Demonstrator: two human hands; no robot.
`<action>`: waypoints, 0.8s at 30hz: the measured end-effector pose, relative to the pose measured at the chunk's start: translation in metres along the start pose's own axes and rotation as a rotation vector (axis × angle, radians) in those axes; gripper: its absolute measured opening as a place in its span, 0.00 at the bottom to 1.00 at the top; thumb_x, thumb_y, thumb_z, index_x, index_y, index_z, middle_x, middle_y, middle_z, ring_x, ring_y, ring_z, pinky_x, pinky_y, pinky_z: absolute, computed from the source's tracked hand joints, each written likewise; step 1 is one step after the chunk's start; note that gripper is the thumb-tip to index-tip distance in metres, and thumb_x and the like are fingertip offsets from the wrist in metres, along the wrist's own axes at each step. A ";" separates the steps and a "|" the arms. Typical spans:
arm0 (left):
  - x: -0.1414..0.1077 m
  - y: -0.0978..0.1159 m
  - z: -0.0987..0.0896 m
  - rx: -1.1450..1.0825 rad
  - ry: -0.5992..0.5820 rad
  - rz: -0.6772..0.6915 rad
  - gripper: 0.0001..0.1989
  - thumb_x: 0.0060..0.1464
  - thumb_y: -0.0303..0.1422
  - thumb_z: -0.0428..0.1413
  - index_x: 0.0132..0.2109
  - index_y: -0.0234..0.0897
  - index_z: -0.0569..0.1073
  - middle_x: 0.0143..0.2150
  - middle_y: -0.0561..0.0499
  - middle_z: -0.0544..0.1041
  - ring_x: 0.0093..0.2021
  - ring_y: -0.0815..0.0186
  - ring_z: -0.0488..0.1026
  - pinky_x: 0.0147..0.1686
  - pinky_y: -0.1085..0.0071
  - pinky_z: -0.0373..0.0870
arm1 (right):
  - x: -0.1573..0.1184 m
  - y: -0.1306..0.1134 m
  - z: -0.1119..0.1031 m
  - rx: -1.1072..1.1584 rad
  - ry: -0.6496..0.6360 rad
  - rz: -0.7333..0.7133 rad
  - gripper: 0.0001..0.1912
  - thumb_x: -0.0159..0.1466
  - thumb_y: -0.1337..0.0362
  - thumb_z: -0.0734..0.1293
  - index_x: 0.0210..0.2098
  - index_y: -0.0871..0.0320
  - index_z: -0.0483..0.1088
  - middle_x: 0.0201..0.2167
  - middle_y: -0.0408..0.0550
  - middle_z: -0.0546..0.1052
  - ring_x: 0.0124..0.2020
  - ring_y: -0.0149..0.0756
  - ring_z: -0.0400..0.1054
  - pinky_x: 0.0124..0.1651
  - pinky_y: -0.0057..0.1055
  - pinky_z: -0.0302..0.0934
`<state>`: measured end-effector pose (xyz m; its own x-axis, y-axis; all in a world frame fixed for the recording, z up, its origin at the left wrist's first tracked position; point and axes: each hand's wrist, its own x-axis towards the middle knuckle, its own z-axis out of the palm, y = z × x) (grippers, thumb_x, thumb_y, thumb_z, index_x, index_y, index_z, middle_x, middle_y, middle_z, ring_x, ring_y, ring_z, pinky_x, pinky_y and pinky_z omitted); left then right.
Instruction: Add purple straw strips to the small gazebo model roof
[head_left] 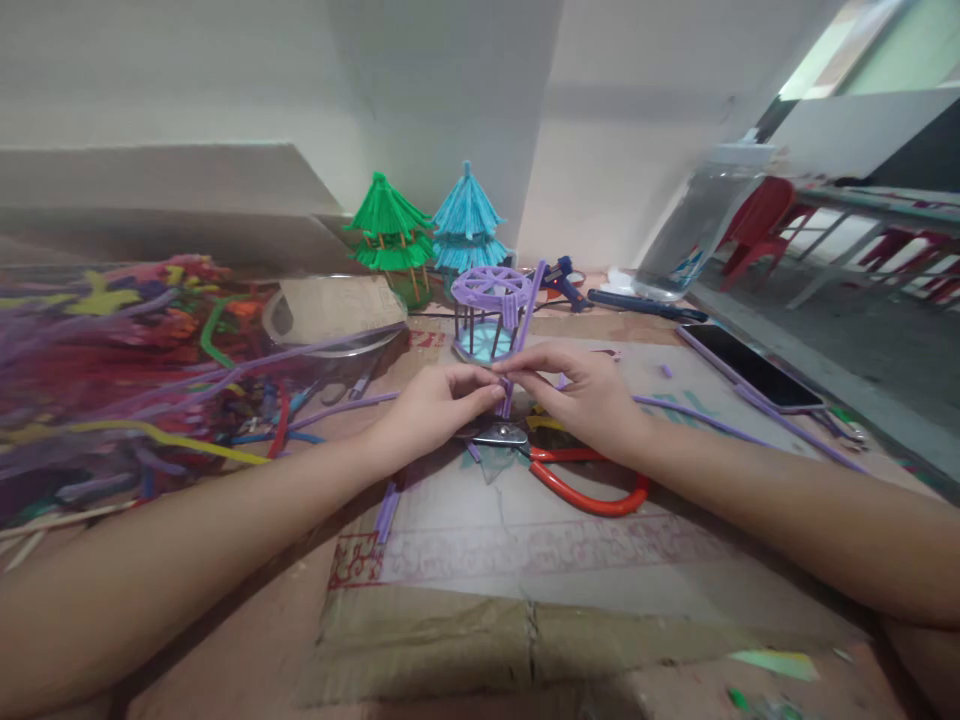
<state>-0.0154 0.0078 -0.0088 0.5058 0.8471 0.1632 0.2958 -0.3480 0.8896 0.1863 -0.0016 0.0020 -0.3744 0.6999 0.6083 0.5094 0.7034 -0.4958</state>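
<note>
My left hand [450,402] and right hand [589,392] pinch a fuzzy purple pipe-cleaner strip [508,403] near red-handled metal scissors [553,484]; light, even pressure should keep it straight.

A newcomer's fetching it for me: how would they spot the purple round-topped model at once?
Start at the pale wall, in front of which the green model and blue model stand with pointed, tiered roofs. Just nearer than the blue one is the purple model on dark posts. Unlike its neighbours, its top is flat, round and spoked like a wheel.
</note>
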 end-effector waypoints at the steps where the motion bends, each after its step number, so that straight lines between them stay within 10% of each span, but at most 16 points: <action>1: 0.000 0.000 0.000 0.017 0.005 0.009 0.15 0.58 0.42 0.54 0.40 0.34 0.77 0.35 0.50 0.78 0.35 0.66 0.73 0.37 0.70 0.67 | 0.000 0.001 0.001 0.001 0.006 -0.008 0.07 0.64 0.67 0.66 0.40 0.56 0.77 0.37 0.45 0.82 0.39 0.35 0.76 0.44 0.31 0.69; 17: 0.003 -0.004 0.001 -0.087 -0.021 -0.032 0.11 0.56 0.39 0.57 0.38 0.35 0.77 0.35 0.52 0.78 0.35 0.68 0.72 0.38 0.73 0.66 | -0.006 0.007 0.005 0.074 0.003 -0.019 0.14 0.66 0.63 0.66 0.51 0.54 0.66 0.44 0.46 0.79 0.44 0.35 0.75 0.47 0.33 0.69; 24: 0.008 -0.007 -0.001 -0.190 0.078 -0.067 0.10 0.55 0.38 0.58 0.34 0.34 0.76 0.31 0.54 0.75 0.33 0.70 0.70 0.36 0.74 0.64 | -0.006 0.008 -0.001 -0.233 -0.176 -0.085 0.09 0.64 0.59 0.67 0.40 0.55 0.64 0.37 0.48 0.76 0.38 0.40 0.71 0.40 0.36 0.65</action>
<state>-0.0146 0.0171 -0.0129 0.4239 0.8967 0.1272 0.1644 -0.2143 0.9628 0.1929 -0.0003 -0.0047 -0.5414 0.6649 0.5146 0.6272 0.7270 -0.2796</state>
